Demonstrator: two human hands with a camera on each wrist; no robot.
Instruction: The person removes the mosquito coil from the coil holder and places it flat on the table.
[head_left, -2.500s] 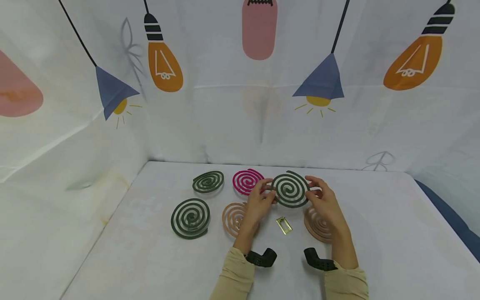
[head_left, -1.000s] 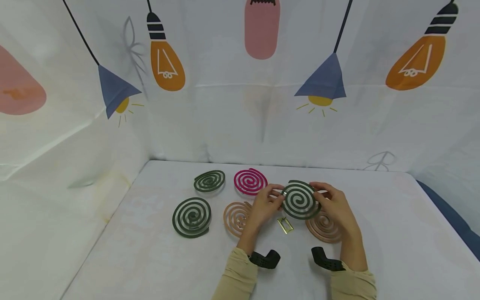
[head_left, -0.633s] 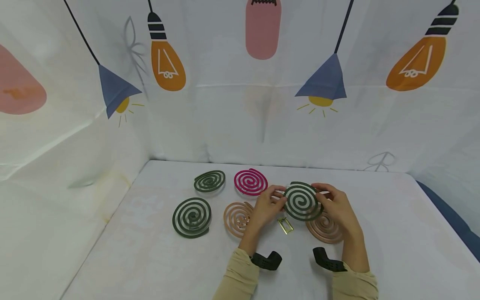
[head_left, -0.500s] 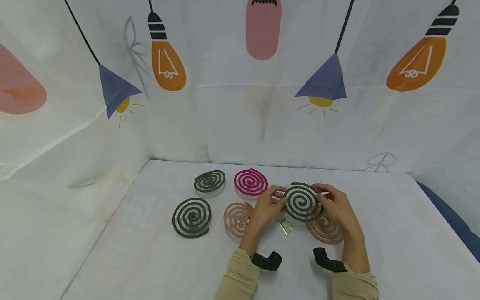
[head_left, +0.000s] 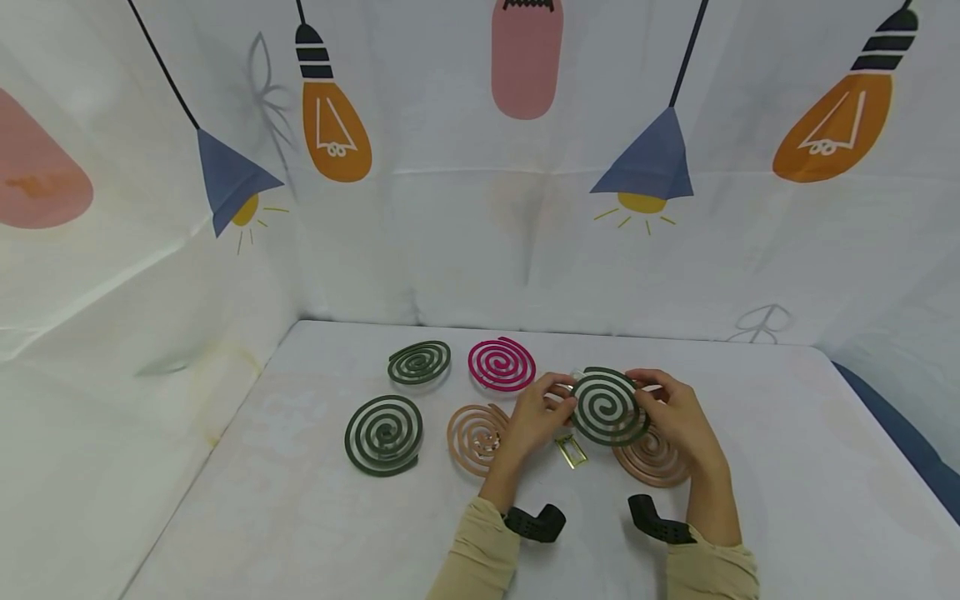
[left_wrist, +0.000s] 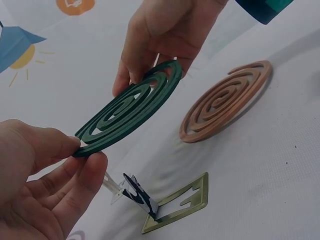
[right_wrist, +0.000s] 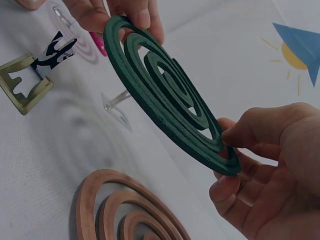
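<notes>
Both hands hold one dark green mosquito coil (head_left: 604, 406) above the table, between them. My left hand (head_left: 534, 421) pinches its left edge between thumb and fingers. The right hand (head_left: 681, 419) pinches the opposite edge. In the left wrist view the coil (left_wrist: 131, 120) is tilted, with a brown coil (left_wrist: 220, 102) flat on the table behind it. A gold metal coil stand (left_wrist: 184, 215) with a raised tab lies below the hands. A second, silvery stand (right_wrist: 117, 100) shows under the coil in the right wrist view.
Two green coils (head_left: 382, 435) lie at the left, one behind the other. A pink coil (head_left: 502, 364) lies at the back, left of the held one. The left arm partly covers another brown coil (head_left: 467, 440). A white printed curtain (head_left: 480, 250) hangs behind the table (head_left: 300, 533).
Both hands have carried the green coil right and nearer to me, so it now overlaps the right-hand brown coil in the head view. Over the last half second it has shifted only slightly.
</notes>
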